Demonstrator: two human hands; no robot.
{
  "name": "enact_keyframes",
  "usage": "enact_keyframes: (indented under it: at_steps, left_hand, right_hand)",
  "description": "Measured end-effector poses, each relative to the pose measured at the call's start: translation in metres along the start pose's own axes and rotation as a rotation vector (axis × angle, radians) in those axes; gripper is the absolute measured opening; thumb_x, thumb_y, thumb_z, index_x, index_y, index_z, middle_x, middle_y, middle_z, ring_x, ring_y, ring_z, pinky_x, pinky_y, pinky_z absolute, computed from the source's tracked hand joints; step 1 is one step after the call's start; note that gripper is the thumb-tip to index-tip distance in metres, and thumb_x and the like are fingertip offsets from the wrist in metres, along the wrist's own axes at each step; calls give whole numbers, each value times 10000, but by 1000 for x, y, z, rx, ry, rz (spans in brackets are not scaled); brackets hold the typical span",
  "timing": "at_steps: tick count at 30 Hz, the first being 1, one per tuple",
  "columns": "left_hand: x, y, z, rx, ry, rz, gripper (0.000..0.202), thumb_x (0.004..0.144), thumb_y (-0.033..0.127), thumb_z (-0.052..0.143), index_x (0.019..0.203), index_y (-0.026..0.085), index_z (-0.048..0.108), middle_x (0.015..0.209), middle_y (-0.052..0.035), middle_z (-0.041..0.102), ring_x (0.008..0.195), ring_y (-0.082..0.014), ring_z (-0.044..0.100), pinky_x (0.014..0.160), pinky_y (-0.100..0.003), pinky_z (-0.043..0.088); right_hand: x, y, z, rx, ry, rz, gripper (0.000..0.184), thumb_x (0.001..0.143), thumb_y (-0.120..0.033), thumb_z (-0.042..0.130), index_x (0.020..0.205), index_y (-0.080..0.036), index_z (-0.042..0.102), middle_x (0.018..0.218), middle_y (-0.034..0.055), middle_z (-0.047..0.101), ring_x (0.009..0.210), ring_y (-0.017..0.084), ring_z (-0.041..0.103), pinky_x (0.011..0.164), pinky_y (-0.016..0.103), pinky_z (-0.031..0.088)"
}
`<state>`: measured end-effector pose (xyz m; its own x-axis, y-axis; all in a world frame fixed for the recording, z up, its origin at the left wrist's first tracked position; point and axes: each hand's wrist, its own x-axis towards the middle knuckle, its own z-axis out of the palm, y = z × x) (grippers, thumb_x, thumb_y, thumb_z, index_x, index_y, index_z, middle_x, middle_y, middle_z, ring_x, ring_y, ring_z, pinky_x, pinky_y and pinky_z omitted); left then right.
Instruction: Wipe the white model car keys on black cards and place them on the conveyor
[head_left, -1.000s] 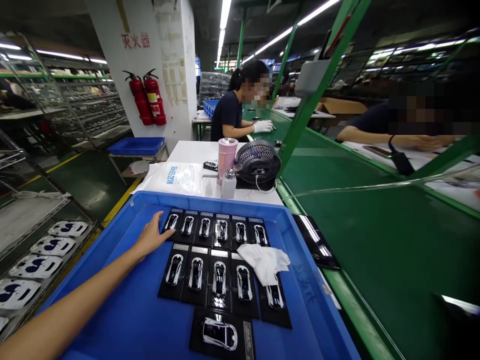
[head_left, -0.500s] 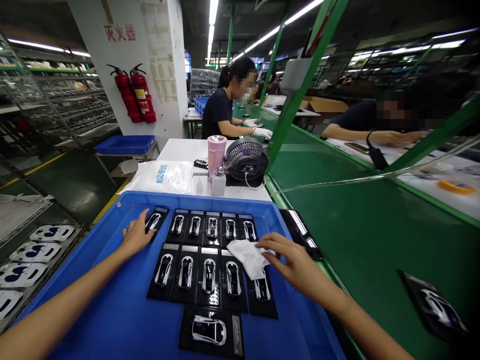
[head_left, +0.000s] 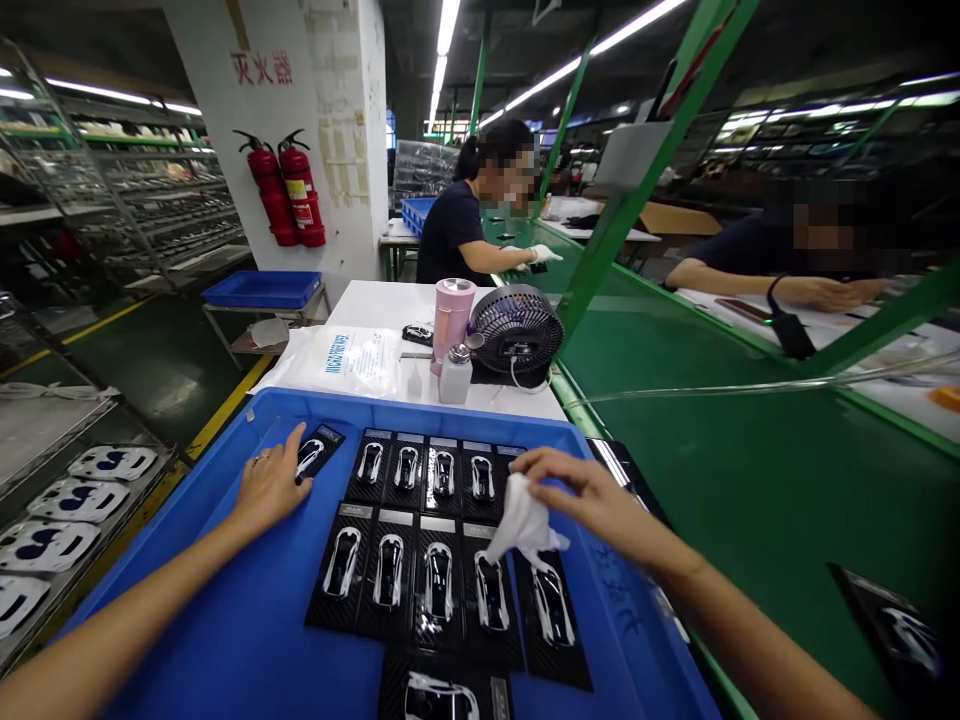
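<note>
R hand (head_left: 592,495): 1 cloth (head_left: 523,522); L hand (head_left: 266,490): 1 of 12 cards (head_left: 319,450).

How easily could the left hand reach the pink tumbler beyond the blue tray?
Probably yes, with a forward stretch: the left hand rests near the blue tray's far rim, and the pink tumbler stands just beyond it. Only a flat plastic bag lies along the way.

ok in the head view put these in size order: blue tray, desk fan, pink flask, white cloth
Blue tray, by far the largest
Desk fan
Pink flask and white cloth: they look about alike and the cloth is nearer the camera, so I can't rank those two
</note>
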<state>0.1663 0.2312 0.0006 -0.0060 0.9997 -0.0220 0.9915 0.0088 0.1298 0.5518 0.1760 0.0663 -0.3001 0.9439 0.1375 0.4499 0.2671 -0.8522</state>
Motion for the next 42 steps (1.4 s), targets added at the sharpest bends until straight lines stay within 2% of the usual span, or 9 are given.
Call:
enact_keyframes:
  at_steps: [6,10,13,17,22,26,30,38,42]
  left_hand:
    - [-13,-18,-8,-78,-33,8,740,734,295,431,1413,249,141,1110,-141,463,1026,-369,493,831,-503,383]
    - [-21,-30,-12,-249,-110,-28,766,701,329,506,1400,283,195,1093,-116,477,1053,-367,478,865,-512,365]
    - [-21,-37,-19,-474,-208,-63,853,659,437,597,1394,280,194,1123,-96,510,1070,-305,494,887,-417,387]
    - [-17,-44,-30,-782,-322,-190,775,729,604,448,1368,227,226,900,-52,575,821,-207,585,707,-316,454]
    - [-14,-49,-32,-1016,-384,-336,656,704,601,505,1226,209,433,761,-4,577,639,-143,548,557,-240,401]
    - [-11,-47,-26,-1135,-448,-355,455,622,534,640,902,176,620,648,12,600,569,-129,529,527,-222,362]
    - [-11,-40,-28,-1236,-445,-366,342,570,471,708,626,150,604,532,23,576,478,-114,494,475,-209,327]
    - [-55,-3,-70,-1559,-247,-422,214,673,336,678,829,194,644,746,-2,683,664,-141,616,631,-242,478]
    - [-93,38,-79,-1740,-61,-598,224,711,251,659,931,222,631,865,1,699,804,-130,643,725,-216,499]
  right_hand:
    - [70,-6,-39,224,315,-27,219,843,-380,517,800,-173,571,1113,79,610,943,208,590,791,343,475]
    - [130,0,-32,164,404,-34,265,899,-375,497,905,-122,577,969,68,624,849,170,607,747,341,502]
    - [163,10,-21,-8,435,23,257,923,-342,485,1008,-113,564,932,52,602,786,154,602,696,324,514]
    - [189,22,-7,-331,419,76,213,900,-296,533,1015,-122,573,1003,56,583,871,180,582,760,359,498]
    - [194,26,7,-652,353,109,210,902,-284,528,1059,-149,562,1108,73,544,950,195,555,814,388,476]
    - [189,22,12,-787,324,152,230,910,-293,513,1094,-159,547,1128,77,531,942,194,557,806,383,479]
    - [184,17,15,-841,295,181,254,912,-312,506,1111,-157,537,1125,79,531,935,195,557,804,389,478]
    - [183,-3,8,-688,314,118,213,900,-285,532,1058,-146,562,1091,72,552,937,193,559,816,393,471]
    - [148,-39,6,-469,370,-20,239,927,-247,450,1106,-134,561,1006,70,568,914,192,554,794,367,461]
